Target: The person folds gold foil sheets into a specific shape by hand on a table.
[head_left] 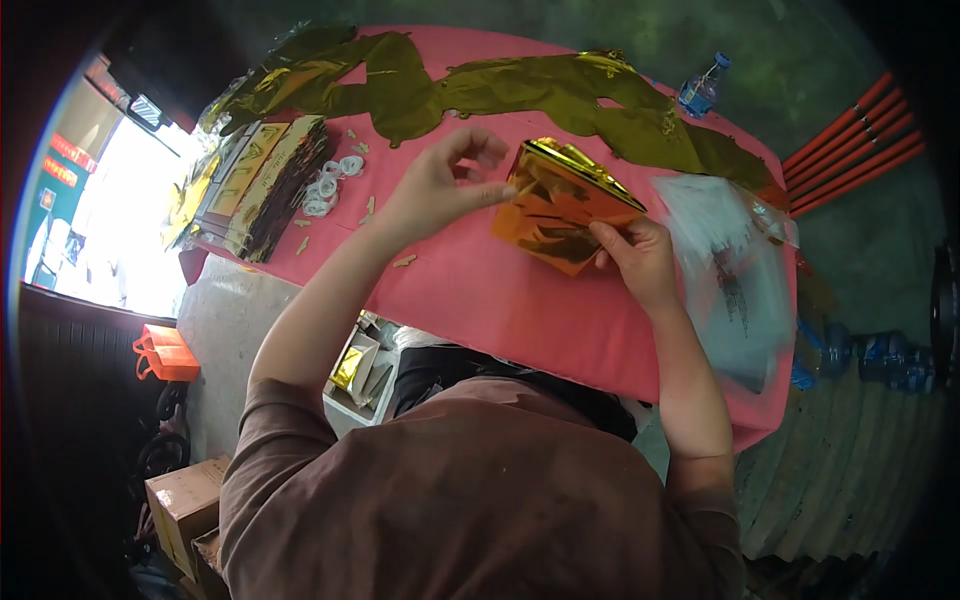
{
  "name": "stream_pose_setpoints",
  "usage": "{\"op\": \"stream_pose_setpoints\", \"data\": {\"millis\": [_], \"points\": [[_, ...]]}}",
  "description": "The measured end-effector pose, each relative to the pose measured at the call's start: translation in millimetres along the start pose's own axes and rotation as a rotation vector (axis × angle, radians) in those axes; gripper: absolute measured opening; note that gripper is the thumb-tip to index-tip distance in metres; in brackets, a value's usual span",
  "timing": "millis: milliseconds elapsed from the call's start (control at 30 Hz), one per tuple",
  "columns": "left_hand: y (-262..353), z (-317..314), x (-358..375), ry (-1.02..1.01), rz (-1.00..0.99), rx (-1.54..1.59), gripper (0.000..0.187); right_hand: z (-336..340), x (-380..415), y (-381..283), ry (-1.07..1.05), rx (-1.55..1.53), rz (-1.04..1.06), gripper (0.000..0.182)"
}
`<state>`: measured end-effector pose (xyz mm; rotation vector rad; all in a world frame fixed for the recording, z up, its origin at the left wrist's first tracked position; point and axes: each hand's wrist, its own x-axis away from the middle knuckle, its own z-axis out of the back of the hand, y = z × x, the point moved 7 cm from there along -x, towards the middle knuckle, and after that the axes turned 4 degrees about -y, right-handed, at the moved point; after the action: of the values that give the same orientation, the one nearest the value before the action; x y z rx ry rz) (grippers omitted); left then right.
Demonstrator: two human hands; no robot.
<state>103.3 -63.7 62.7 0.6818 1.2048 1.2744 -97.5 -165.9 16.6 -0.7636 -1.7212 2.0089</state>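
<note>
A folded gold foil sheet [565, 215], shiny and orange-tinted on its near face, is held up over the pink-covered table [470, 300]. My right hand [640, 255] pinches its lower right edge between thumb and fingers. At its left edge is my left hand [455, 180], with fingers curved and apart and the thumb tip right at the foil. Flat gold foil pieces [400, 90] lie along the far side of the table. To the right is a heap of clear plastic bags [735, 290].
A stack of gold foil packets [275, 185] stands at the table's left, beside white ribbon rolls [322, 190] and small tan pieces [404, 261]. A water bottle [703, 88] is at the far right edge. On the floor are an orange bag [166, 352] and a cardboard box [188, 500].
</note>
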Motion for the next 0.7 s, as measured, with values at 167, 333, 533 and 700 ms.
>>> {"op": "stream_pose_setpoints", "data": {"millis": [167, 333, 533, 700], "points": [[10, -13, 20, 0.039, -0.142, -0.209, 0.027, -10, -4, 1, 0.054, -0.041, 0.076, 0.010], [16, -7, 22, 0.126, -0.249, -0.231, 0.021, -18, -3, 1, 0.010, -0.065, 0.103, 0.014], [20, -18, 23, 0.079, -0.202, -0.227, 0.019, -13, -10, 13, 0.037, -0.030, -0.026, 0.015], [43, -25, 26, 0.085, -0.504, -0.441, 0.020, -8, -12, 15, -0.001, -0.023, -0.032, 0.020]]}}
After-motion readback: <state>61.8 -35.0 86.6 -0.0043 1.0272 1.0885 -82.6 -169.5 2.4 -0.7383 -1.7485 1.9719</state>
